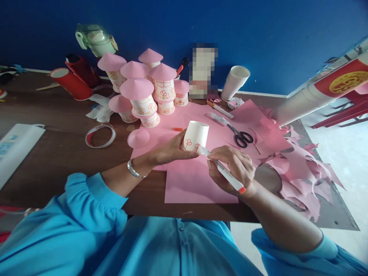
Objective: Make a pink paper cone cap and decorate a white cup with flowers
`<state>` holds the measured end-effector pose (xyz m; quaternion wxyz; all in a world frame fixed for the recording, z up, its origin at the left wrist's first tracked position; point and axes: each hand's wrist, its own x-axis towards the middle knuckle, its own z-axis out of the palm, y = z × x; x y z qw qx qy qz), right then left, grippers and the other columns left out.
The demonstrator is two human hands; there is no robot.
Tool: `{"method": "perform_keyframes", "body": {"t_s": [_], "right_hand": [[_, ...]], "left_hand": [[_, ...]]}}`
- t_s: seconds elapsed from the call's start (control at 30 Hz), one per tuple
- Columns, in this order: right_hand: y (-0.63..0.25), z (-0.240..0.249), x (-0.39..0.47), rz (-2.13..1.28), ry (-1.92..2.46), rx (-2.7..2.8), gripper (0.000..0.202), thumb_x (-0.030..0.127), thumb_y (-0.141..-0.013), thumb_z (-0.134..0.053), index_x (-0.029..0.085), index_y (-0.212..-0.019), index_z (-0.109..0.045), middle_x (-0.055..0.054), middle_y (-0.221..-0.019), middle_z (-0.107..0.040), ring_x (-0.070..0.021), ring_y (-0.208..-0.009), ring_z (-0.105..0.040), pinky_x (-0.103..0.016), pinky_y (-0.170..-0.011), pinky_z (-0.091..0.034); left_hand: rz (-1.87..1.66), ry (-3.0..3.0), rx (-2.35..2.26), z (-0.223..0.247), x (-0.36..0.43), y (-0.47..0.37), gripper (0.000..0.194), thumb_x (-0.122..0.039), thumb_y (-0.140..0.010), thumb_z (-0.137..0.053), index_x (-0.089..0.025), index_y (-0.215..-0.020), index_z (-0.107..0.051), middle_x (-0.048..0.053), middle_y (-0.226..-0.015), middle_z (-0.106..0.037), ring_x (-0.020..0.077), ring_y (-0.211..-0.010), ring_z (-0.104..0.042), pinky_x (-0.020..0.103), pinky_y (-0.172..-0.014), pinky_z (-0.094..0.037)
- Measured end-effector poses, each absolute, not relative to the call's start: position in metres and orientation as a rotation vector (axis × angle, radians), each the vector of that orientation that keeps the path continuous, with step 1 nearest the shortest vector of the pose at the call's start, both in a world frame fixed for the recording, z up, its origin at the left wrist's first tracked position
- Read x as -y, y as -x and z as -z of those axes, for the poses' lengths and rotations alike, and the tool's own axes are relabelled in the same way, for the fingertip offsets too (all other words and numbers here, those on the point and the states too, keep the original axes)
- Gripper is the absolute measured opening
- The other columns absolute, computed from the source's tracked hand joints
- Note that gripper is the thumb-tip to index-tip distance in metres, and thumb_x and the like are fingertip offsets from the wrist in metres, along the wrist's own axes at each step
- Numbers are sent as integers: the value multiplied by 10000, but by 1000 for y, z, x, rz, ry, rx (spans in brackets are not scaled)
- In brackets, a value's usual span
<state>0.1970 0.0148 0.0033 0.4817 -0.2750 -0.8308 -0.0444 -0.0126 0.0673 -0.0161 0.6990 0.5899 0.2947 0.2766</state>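
My left hand point(175, 148) is wrapped round a white paper cup point(197, 134), which is tilted over the pink paper. Red flower outlines show near the cup's lower edge. My right hand point(231, 168) grips a white marker point(228, 176) with a red end, its tip at the cup's drawn side. Behind my left hand stand several decorated cups point(163, 90) with pink cone roofs, some stacked in two levels. A loose pink cone point(138, 138) lies left of the held cup. An orange-red marker cap point(178, 129) rests on the pink paper behind it.
Black-handled scissors point(243, 138) lie on pink sheets point(198, 188). Pink paper scraps point(301, 172) spread at the right beside a long stack of cups point(299, 103). A tape roll point(100, 137) is on the left; more white cups point(235, 82) stand by the blue wall.
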Motion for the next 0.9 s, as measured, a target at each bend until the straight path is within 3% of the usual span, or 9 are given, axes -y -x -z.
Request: {"method": "perform_keyframes", "body": {"t_s": [0.33, 0.9], "right_hand": [[-198, -4, -12, 87, 711, 2064, 186, 68, -904, -618, 199, -1034, -597, -26, -793, -722, -150, -670, -720, -264, -613, -615], [-198, -4, -14, 153, 714, 2010, 180, 33, -871, -633, 167, -987, -600, -49, -745, -707, -163, -633, -700, -273, -589, -603]], "left_hand": [[-623, -1321, -656, 18, -68, 14, 551, -449, -783, -852, -181, -1156, -547, 45, -1011, -608, 186, -920, -570, 317, -795, -479], [-618, -1278, -617, 19, -68, 15, 457, -361, -805, -843, -187, -1129, -572, 28, -986, -638, 163, -906, -589, 290, -801, -482]]}}
